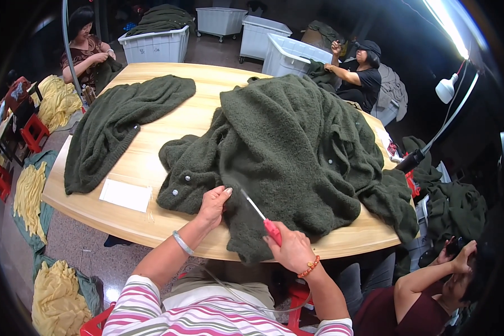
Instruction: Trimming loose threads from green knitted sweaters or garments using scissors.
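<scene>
The left hand [213, 206] presses flat, fingers spread, on the near edge of a heaped dark green fuzzy knit garment with small pale buttons [285, 157], which covers the middle and right of the pale wooden oval bench [140, 168] and droops over its near rim. The right hand [290, 249] has its grip closed round the red handle of a slim tool with a thin whitish shaft [259, 215], whose tip is lost in the pile, so its kind is hard to make out
</scene>
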`<state>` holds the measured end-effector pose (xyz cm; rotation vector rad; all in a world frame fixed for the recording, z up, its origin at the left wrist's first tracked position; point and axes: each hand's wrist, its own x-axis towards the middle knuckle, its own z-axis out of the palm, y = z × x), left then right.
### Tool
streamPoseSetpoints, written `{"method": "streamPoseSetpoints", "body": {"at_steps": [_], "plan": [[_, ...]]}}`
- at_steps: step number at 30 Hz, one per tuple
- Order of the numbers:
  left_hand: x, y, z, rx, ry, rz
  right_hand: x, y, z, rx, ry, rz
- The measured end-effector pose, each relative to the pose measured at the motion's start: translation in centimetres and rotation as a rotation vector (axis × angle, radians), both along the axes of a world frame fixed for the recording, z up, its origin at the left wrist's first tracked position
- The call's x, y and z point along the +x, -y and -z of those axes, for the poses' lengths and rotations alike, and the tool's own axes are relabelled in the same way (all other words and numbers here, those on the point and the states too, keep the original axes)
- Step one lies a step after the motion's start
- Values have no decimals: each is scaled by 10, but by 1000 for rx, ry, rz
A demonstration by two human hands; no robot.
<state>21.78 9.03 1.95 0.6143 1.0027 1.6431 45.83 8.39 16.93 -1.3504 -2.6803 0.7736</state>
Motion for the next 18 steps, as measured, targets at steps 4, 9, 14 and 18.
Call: {"method": "streamPoseSetpoints", "body": {"at_steps": [4, 9, 14, 18], "plan": [[7, 1, -20, 30, 105, -10, 8, 3, 4, -30, -35, -31], [4, 22, -50, -197, 152, 67, 29, 0, 6, -91, -229, 92], [1, 53, -32, -416, -95, 413, 51, 15, 12, -91, -226, 62], [-3, 53, -31, -306, -7, 389, 49, 36, 3, -123, -70, 17]]}}
